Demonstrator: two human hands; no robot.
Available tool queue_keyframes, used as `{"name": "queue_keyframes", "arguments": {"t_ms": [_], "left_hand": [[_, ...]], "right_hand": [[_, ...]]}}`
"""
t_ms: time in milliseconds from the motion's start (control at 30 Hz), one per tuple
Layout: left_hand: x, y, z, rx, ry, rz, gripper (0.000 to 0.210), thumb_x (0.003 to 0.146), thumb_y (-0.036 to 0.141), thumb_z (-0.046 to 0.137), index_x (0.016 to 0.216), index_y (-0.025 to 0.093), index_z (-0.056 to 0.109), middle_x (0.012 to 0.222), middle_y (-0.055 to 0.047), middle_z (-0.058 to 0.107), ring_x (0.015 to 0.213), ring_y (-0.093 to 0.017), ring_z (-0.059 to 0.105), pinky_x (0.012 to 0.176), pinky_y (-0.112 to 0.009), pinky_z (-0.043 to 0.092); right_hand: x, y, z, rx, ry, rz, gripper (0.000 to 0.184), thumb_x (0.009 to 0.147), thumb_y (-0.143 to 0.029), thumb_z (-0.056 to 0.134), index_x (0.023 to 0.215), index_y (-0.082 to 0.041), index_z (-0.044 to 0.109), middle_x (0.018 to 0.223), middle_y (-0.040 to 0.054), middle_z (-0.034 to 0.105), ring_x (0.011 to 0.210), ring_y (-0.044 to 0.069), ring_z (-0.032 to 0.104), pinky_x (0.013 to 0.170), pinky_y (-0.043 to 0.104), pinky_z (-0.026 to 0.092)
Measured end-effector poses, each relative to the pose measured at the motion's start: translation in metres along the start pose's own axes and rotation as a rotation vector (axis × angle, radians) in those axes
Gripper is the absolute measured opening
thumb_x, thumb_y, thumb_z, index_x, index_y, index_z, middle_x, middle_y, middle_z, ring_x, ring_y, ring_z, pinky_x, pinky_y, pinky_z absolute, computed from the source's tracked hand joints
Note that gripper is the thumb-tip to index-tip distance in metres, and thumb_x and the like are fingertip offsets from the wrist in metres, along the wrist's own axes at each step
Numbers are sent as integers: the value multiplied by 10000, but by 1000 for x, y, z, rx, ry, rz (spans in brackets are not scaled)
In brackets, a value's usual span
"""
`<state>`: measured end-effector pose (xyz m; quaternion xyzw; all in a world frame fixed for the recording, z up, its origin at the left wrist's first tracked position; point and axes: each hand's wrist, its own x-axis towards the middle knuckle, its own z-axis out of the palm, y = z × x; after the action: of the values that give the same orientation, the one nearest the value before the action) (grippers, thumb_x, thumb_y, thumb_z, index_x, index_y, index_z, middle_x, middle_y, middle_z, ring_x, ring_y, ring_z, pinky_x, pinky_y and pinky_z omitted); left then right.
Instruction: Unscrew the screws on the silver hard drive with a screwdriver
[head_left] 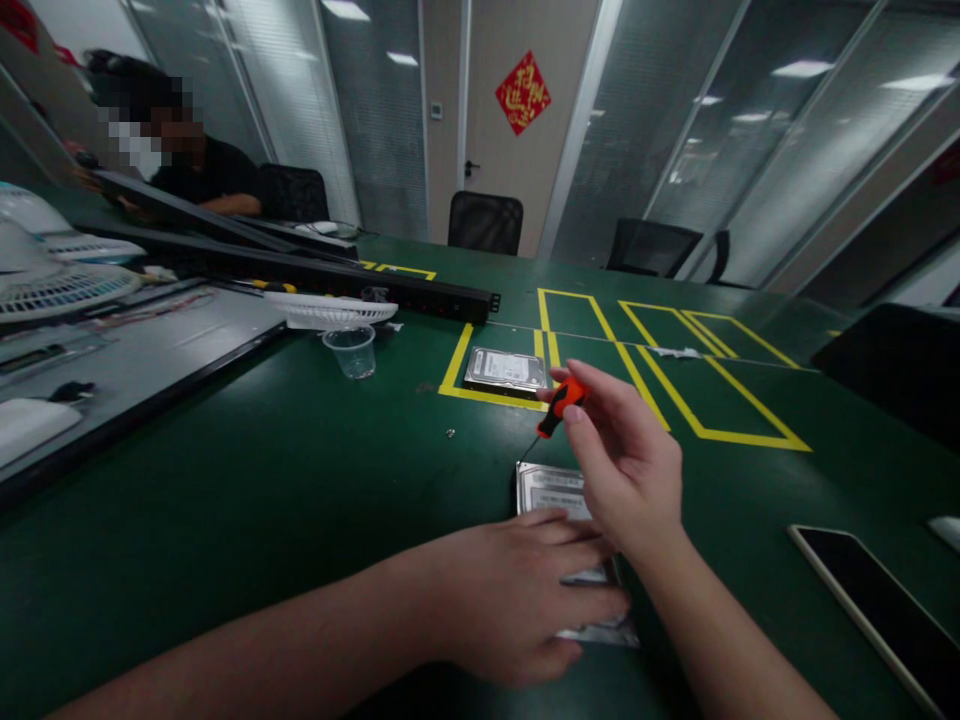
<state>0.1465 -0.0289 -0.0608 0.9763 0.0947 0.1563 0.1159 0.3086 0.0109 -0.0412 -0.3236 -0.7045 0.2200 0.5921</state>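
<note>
A hard drive (551, 480) with a silver, labelled top lies on the green table in front of me. Across it rests my left hand (525, 590), palm down with fingers spread, covering much of its surface. My right hand (630, 465) pinches the orange and black handle of a small screwdriver (564, 403) between thumb and fingers. The screwdriver's thin shaft slants down to the drive's far left corner. Just beyond, a second hard drive (506, 369) lies inside a yellow taped outline. A few tiny screws (450, 433) sit to the left of the drives.
At left stand a clear plastic cup (352, 352), a white fan grille (330, 309), a long black power strip (420, 293) and a grey panel (142, 365). A phone (877, 600) lies at right. Across the table sits a person (217, 180) beside chairs.
</note>
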Motion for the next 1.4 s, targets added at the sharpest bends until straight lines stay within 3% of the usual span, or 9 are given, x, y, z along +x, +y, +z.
{"name": "queue_keyframes", "arguments": {"t_ms": [767,867,933,1000,1067,1100,1167,1267,1400], "left_hand": [[-5,-20,-1,54,35,-47,404,1025,258,577,1413,155,617,1491,-150,630,1479,-303,491,1287,-478,324],[-5,-20,-4,23,49,-33,418,983,273,626,1385,159,627,1425,-146,662,1400,-309,553,1241,-459,382],[-5,-21,-7,-19,91,-40,380,932,311,670,1285,170,668,1298,-135,709,1240,-310,637,1125,-450,483],[-7,-25,-11,-51,208,-128,216,914,301,653,1091,184,694,1109,-109,727,1033,-279,670,969,-434,543],[-10,-33,-14,-65,410,-344,80,939,212,571,966,185,642,983,-92,693,953,-251,649,885,-414,546],[-12,-39,-15,-70,513,-476,69,930,184,563,975,186,616,981,-88,680,959,-249,643,875,-413,546],[-18,-54,-13,-97,608,-668,165,905,176,595,1071,183,598,1068,-100,678,1002,-252,646,886,-420,554],[-24,-72,-8,-157,536,-793,375,886,251,678,1239,170,583,1224,-146,678,1135,-299,649,941,-469,560],[-24,-78,0,-234,438,-801,455,900,336,703,1300,152,587,1253,-167,691,1186,-324,664,993,-496,560]], "right_hand": [[4,8,1,-15,0,6,405,1019,-154,609,1376,-343,626,1375,44,695,1241,228,718,1068,430,616],[4,10,1,-16,3,7,402,1021,-162,611,1378,-346,625,1370,41,696,1227,222,723,1063,426,615],[4,12,1,-28,11,2,402,1019,-170,618,1379,-347,627,1363,41,698,1213,222,727,1055,428,614],[3,13,1,-44,20,-2,404,1015,-179,627,1382,-348,628,1357,45,700,1205,226,727,1049,437,611],[3,14,0,-55,20,-2,403,1013,-192,634,1386,-344,629,1350,52,700,1204,234,721,1046,449,607],[4,14,0,-57,19,0,399,1014,-200,633,1387,-342,628,1349,55,699,1207,236,717,1048,454,604],[4,13,0,-58,14,6,388,1024,-214,620,1391,-338,625,1356,61,694,1224,240,705,1061,461,593],[4,11,-1,-44,4,17,374,1040,-234,594,1401,-330,613,1380,73,682,1233,241,700,1093,475,576],[4,10,-1,-27,-1,28,367,1038,-241,594,1397,-315,608,1392,85,670,1226,247,706,1112,488,573]]}}
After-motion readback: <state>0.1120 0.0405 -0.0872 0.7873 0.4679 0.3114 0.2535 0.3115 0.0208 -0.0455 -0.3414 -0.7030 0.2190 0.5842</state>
